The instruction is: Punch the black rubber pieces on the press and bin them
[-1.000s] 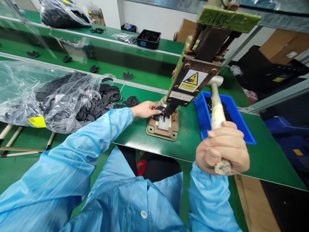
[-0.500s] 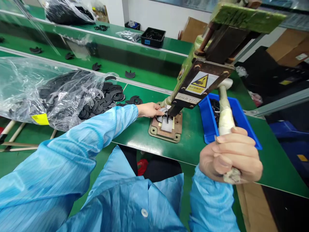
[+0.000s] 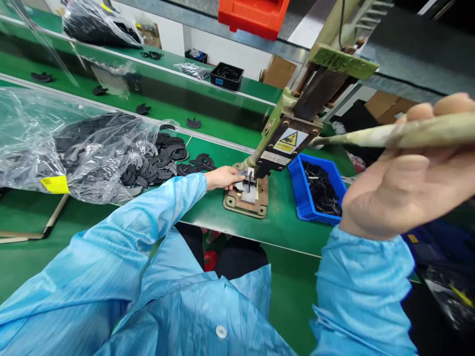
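My left hand [image 3: 221, 177] pinches a small black flat part [image 3: 245, 179] on the base plate [image 3: 232, 201] of a green hand press [image 3: 287, 126], right under its ram. My right hand [image 3: 403, 185] is wrapped around the press's long lever handle [image 3: 374, 137], which now lies nearly level, raised to the right. Both my arms wear light blue sleeves.
A clear plastic bag [image 3: 55, 143] spills a heap of black curved parts [image 3: 159, 160] onto the green bench to the left. A blue bin [image 3: 301, 195] with black pieces sits right of the press. Behind runs a green conveyor with loose parts, a black tray [image 3: 226, 75] and an orange bin [image 3: 252, 15] overhead.
My right hand has swung the lever from pointing down toward me up to nearly level. My left hand stays at the press base with the black part.
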Available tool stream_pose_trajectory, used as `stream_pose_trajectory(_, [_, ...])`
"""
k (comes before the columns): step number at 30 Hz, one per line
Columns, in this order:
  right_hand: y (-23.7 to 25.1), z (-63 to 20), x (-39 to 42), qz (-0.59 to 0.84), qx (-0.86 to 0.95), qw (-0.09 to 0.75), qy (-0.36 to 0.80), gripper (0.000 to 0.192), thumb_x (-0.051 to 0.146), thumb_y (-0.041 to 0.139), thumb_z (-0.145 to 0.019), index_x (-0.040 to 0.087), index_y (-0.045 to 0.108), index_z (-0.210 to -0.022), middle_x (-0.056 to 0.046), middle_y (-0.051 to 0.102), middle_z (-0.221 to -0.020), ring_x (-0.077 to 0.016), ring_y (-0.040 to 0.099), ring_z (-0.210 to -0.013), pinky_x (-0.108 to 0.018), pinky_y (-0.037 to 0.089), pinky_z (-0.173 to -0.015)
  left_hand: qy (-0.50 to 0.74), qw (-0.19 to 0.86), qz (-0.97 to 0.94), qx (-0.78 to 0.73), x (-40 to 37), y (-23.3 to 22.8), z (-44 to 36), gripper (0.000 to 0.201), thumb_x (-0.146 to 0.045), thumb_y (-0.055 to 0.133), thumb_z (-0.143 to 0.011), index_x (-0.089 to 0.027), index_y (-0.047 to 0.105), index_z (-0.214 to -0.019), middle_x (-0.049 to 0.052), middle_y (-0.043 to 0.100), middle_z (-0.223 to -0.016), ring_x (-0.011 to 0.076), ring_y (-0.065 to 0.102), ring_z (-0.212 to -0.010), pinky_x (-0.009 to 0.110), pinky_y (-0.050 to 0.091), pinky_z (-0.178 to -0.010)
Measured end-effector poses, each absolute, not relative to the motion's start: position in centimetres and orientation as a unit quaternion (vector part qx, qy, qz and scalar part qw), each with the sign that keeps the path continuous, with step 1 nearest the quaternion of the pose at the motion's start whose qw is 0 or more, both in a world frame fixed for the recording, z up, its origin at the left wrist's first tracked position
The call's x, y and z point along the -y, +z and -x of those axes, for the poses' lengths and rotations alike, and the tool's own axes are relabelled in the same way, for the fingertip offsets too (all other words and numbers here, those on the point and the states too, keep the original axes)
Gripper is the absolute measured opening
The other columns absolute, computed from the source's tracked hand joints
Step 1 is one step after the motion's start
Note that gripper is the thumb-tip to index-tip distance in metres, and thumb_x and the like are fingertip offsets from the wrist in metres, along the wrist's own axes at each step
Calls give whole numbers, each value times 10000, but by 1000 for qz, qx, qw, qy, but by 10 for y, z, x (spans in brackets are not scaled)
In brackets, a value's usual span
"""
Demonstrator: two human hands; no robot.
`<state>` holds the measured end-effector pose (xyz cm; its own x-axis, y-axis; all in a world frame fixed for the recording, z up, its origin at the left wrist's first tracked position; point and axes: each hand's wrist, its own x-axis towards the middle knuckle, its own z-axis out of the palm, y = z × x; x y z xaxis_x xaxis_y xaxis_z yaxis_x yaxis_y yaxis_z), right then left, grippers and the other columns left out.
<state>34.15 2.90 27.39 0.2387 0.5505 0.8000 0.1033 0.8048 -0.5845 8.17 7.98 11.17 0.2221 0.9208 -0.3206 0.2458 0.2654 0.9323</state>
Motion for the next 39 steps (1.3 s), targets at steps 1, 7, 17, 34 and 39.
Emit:
stream_pose_trajectory(1, [273,-344,-30,260,616,733,127,616,461,798,-846,356,590,-1417,39,605,-1476,-205,616,-1426,-306,546,-1132,306,577,-539,-532,-73,114,-78,364,-408,759,-983,-169,599,-759,-22,561,-551,79,485,-452,193,329,-434])
stream_pose_trajectory(7, [154,-330,-16,349,658,632,213,355,314,798,-906,216,690,-1229,-55,742,-1084,-170,755,-962,-389,654,-935,353,594,-581,-431,-9,136,-59,481,-610,755,-934,-171,606,-805,-29,574,-606,75,507,-495,189,362,-470])
stream_pose_trajectory(17, [68,-272,37,398,617,564,377,220,418,784,-908,221,704,-966,-19,746,-922,-151,716,-839,-299,598,-777,346,605,-579,-423,41,139,-74,462,-604,733,-945,-183,581,-833,-46,528,-605,79,476,-494,194,311,-446])
stream_pose_trajectory(34, [64,-277,51,413,638,553,342,248,468,715,-943,229,658,-981,-29,733,-903,-160,699,-788,-295,586,-708,310,615,-557,-465,49,149,-85,491,-651,754,-912,-206,568,-820,-59,501,-522,73,406,-395,205,265,-388])
stream_pose_trajectory(39, [64,-279,54,407,652,555,320,210,447,690,-960,243,639,-965,-17,714,-879,-161,693,-798,-300,586,-732,283,697,-523,-401,46,148,-84,513,-673,787,-868,-195,604,-832,-44,511,-525,78,422,-414,204,263,-403])
